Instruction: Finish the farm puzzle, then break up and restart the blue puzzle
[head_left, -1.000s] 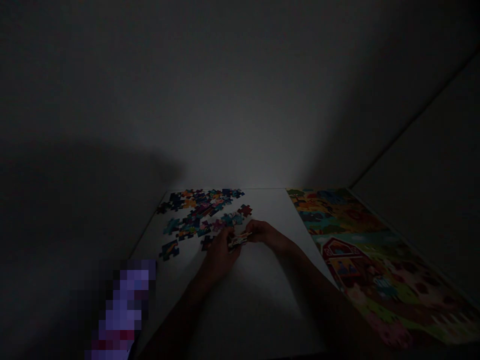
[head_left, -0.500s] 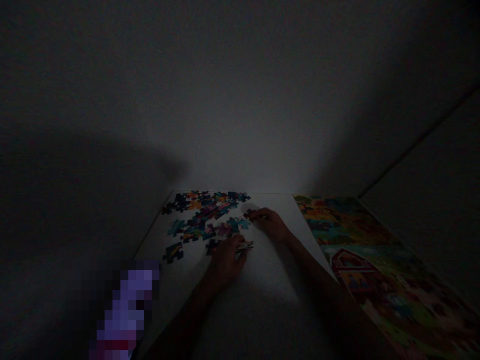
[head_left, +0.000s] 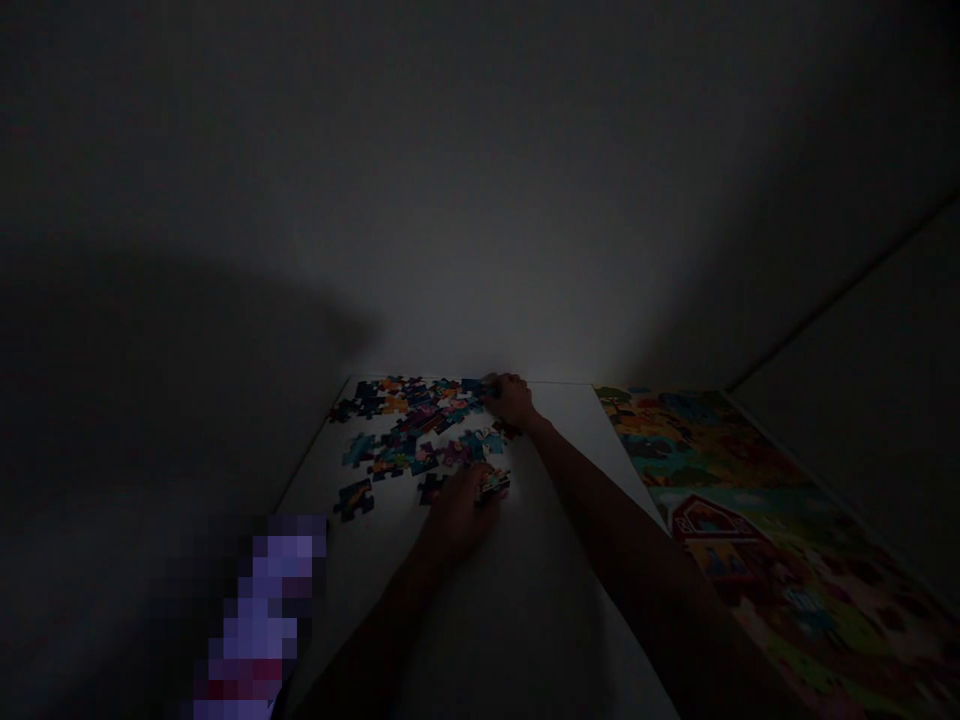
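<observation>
In the head view, the jigsaw pieces lie spread over the far left part of the white table, reaching in from the far left corner along the far edge. The right hand is the nearer to that edge: its bent fingers are at a dark blue piece, the rightmost in the far row (in this gloom I cannot tell whether they grip it or which way its long axis runs). A dark red piece shows just below its wrist. The left hand, closer to the near edge, is closed around a small stack of pieces, with the scattered ones beyond it and to its left. Colourful farm and animal pictures lie along the right side.
</observation>
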